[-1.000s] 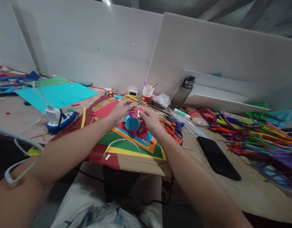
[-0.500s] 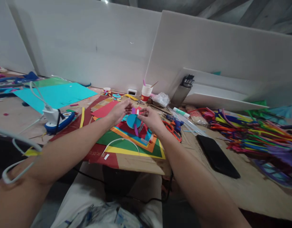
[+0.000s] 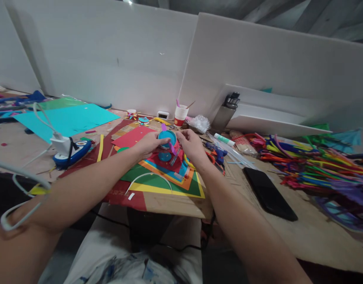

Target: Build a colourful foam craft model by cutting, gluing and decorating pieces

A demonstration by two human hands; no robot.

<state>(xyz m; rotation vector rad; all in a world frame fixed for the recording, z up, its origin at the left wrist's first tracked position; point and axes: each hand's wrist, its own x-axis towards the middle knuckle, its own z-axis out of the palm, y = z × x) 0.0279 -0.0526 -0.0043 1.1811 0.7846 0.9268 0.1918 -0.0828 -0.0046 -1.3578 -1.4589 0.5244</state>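
My left hand (image 3: 150, 144) grips a blue round paper craft (image 3: 164, 136) by its left side, thumb over the edge. The craft is like a shallow disc with a pale rim and purple paper strips sticking out at top and lower right. At its right edge is my right hand (image 3: 190, 145), fingers pinched together; what they hold, if anything, is too small to tell. Just below the craft a second blue round piece (image 3: 164, 156) lies on red paper. Stacked coloured paper sheets (image 3: 157, 179) spread under both hands, with a thin white curved strip (image 3: 150, 174) on them.
Behind stand paper cups (image 3: 180, 115) with sticks, small finished-looking round crafts (image 3: 144, 120) and a bottle (image 3: 224, 114). To the right lie a glue gun (image 3: 220, 154), a phone (image 3: 268, 193) and many pipe cleaners (image 3: 305, 161). A blue boat-shaped power strip (image 3: 73, 154) with cables sits left.
The blue craft has been turned and lifted slightly, its rim now showing. My left hand has come in to hold its left side; my right hand has moved from its face to its right edge.
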